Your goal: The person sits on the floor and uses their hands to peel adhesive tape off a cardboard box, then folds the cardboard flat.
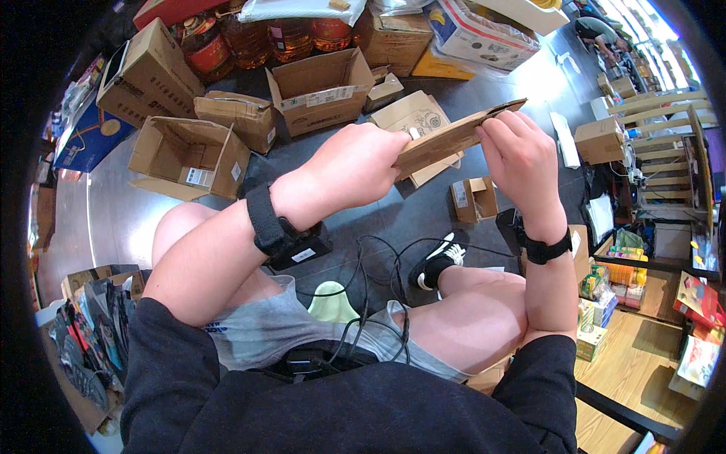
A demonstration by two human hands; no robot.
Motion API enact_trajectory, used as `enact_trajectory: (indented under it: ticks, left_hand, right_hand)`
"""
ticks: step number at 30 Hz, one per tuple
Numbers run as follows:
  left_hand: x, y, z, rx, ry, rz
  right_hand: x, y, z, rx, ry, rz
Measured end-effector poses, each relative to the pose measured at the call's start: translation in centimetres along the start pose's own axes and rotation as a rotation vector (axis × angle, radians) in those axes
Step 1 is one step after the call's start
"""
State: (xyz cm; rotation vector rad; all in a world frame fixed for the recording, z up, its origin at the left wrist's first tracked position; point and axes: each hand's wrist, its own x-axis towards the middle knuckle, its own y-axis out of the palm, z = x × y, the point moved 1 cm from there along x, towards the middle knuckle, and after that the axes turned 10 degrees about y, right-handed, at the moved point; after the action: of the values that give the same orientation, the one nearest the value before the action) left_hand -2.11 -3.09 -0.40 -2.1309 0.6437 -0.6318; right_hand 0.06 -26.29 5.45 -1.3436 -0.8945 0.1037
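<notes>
A flattened piece of brown cardboard (pixel 439 148) is held up in front of me, seen nearly edge-on. My left hand (pixel 354 162) grips its near left end in a fist. At the far right end, the fingers of my right hand (pixel 519 147) pinch its upper edge. Below the piece, flat cardboard sheets (pixel 405 113) lie on the dark tiled floor, one with a printed drawing. A small open carton (pixel 475 198) rests on the floor under my right hand. Both wrists wear black straps with devices.
Open cardboard boxes (pixel 320 93) and another open box (pixel 187 156) stand ahead and left. Behind them are large bottles of amber liquid (pixel 289 40). Black cables (pixel 363 267) hang over my lap. Stocked wooden shelving (pixel 629 340) lines the right; a person (pixel 601 34) bends in the distance.
</notes>
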Motion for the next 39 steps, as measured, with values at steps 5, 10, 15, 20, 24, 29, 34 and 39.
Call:
enact_trajectory:
  ticks: [5, 10, 15, 20, 24, 29, 34, 39]
  left_hand:
    - [0.6, 0.5, -0.3, -0.076, -0.041, -0.035]
    - [1.0, 0.5, 0.3, -0.181, -0.075, -0.075]
    - [1.4, 0.8, 0.8, -0.308, -0.139, -0.105]
    - [1.3, 0.6, 1.4, -0.374, -0.161, -0.128]
    - [1.3, 0.3, 0.9, -0.534, -0.225, -0.134]
    - [1.3, 1.1, 1.2, -0.512, -0.19, -0.153]
    - [1.6, 1.5, 1.4, -0.564, -0.218, -0.191]
    - [1.6, 1.7, 1.5, -0.717, -0.244, -0.225]
  right_hand:
    - [-0.3, 1.0, 0.4, 0.04, -0.066, -0.043]
    - [-0.2, 1.3, 1.3, -0.036, -0.098, -0.052]
    - [-0.5, 1.9, 3.3, -0.081, -0.141, -0.007]
    - [-0.4, 2.1, 3.8, -0.071, -0.089, -0.051]
    - [-0.6, 1.6, 3.6, -0.094, -0.098, -0.133]
    - [-0.9, 2.4, 4.9, -0.067, -0.121, -0.093]
    - [-1.2, 2.5, 4.8, -0.076, -0.119, -0.089]
    - [-1.8, 3.0, 6.1, 0.045, -0.145, -0.082]
